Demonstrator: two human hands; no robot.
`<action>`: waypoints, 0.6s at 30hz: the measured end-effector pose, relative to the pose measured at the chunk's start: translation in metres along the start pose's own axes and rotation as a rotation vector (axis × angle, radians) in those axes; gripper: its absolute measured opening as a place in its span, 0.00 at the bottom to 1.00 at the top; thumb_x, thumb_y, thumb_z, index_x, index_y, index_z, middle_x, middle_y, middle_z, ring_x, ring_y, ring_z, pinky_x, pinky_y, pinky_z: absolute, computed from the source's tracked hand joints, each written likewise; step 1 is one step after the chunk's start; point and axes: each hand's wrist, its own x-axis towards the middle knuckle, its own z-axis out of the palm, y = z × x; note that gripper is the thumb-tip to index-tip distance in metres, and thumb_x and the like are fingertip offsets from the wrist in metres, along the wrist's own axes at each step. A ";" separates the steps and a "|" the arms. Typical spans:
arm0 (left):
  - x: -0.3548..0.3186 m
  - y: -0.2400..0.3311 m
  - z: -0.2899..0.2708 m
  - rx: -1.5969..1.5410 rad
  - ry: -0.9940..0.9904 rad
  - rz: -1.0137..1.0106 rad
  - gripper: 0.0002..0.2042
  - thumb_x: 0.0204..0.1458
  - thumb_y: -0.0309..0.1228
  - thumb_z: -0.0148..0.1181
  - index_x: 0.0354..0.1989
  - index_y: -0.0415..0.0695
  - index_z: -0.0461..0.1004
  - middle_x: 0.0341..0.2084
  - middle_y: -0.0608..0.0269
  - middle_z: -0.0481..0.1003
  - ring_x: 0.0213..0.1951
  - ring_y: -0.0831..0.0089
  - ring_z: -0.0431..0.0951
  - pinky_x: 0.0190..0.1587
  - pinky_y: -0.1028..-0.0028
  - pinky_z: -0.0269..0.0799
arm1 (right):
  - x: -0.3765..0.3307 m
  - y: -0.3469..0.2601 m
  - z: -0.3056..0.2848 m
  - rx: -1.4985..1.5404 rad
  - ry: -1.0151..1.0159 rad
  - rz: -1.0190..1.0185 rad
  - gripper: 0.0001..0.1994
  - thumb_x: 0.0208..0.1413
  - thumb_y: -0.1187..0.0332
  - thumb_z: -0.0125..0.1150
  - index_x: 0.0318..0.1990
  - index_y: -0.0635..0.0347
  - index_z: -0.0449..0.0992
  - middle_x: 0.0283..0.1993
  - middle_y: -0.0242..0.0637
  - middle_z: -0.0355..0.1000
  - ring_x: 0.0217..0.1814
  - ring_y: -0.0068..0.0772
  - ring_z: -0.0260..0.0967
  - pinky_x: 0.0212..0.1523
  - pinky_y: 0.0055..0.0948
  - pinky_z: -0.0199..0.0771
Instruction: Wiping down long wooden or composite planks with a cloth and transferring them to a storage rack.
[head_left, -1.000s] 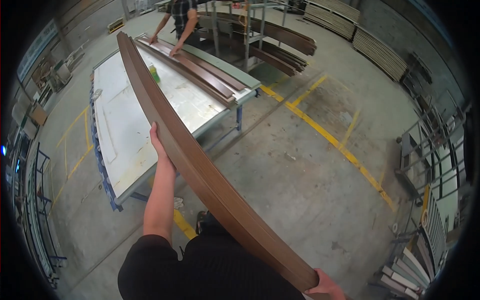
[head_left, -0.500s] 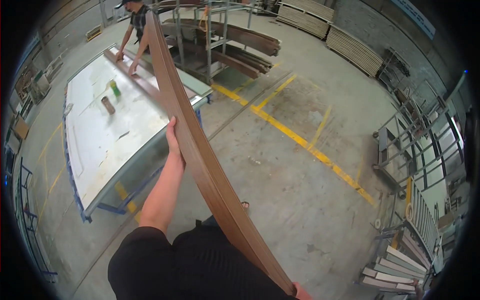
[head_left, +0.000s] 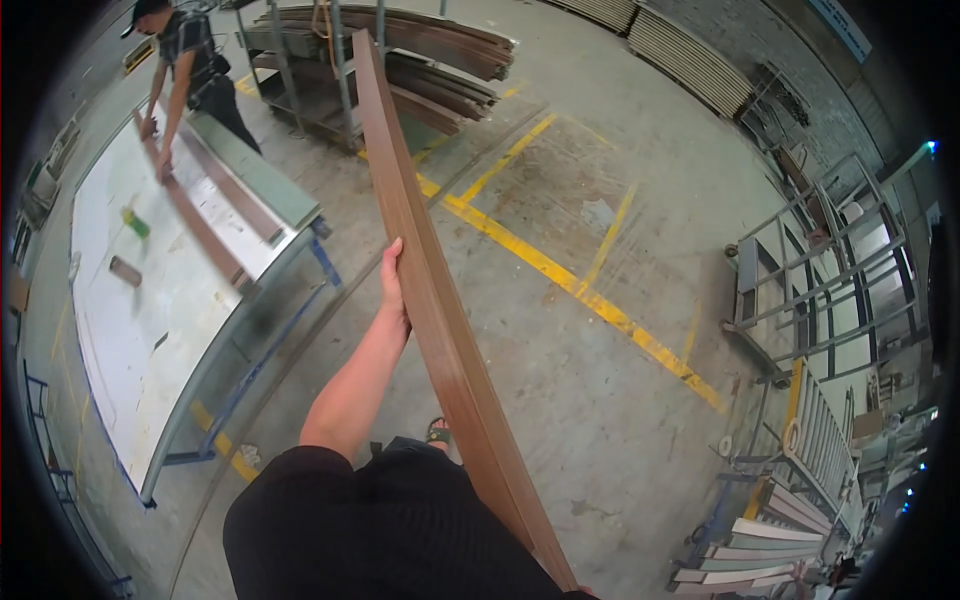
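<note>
A long brown wood-grain profile (head_left: 430,285) runs slantwise before me, its far end up by the metal rack and its near end at the lower edge. My left hand (head_left: 397,290) grips its left side around mid-length, thumb lying up along it, the other fingers hidden beneath. Of my right hand (head_left: 583,593) only a sliver shows, at the near end of the profile; its fingers are out of sight.
To the left stands a white-topped table (head_left: 130,375) on a blue frame, bearing a green bottle (head_left: 135,223), a brown cylinder (head_left: 126,271) and brown strips. A co-worker (head_left: 195,70) leans over it. Beyond is a rack of profiles (head_left: 430,45); metal carts (head_left: 815,270) stand right.
My view has swung to the right, with the profile still in my hands. The table now sits farther left. The co-worker's strip, hidden behind my profile before, shows fully.
</note>
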 end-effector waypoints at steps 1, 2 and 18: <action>0.022 -0.011 0.004 -0.004 -0.002 0.001 0.32 0.58 0.63 0.57 0.53 0.44 0.78 0.36 0.58 0.82 0.37 0.62 0.84 0.40 0.62 0.82 | 0.024 -0.004 -0.017 0.151 -0.128 0.020 0.54 0.41 0.66 0.83 0.77 0.62 0.57 0.71 0.53 0.66 0.69 0.50 0.71 0.65 0.41 0.74; 0.046 -0.022 0.009 -0.007 -0.002 0.006 0.32 0.59 0.63 0.57 0.54 0.44 0.78 0.37 0.58 0.82 0.37 0.62 0.84 0.41 0.61 0.82 | 0.049 -0.008 -0.032 0.299 -0.258 0.034 0.57 0.39 0.66 0.84 0.79 0.63 0.54 0.73 0.55 0.64 0.70 0.49 0.70 0.64 0.42 0.76; 0.448 -0.110 -0.007 -0.073 0.237 -0.063 0.31 0.57 0.62 0.57 0.53 0.46 0.79 0.36 0.59 0.82 0.37 0.62 0.83 0.39 0.60 0.80 | 0.397 -0.201 -0.236 0.126 -0.442 -0.048 0.61 0.32 0.64 0.87 0.78 0.66 0.58 0.67 0.47 0.70 0.69 0.41 0.68 0.68 0.39 0.68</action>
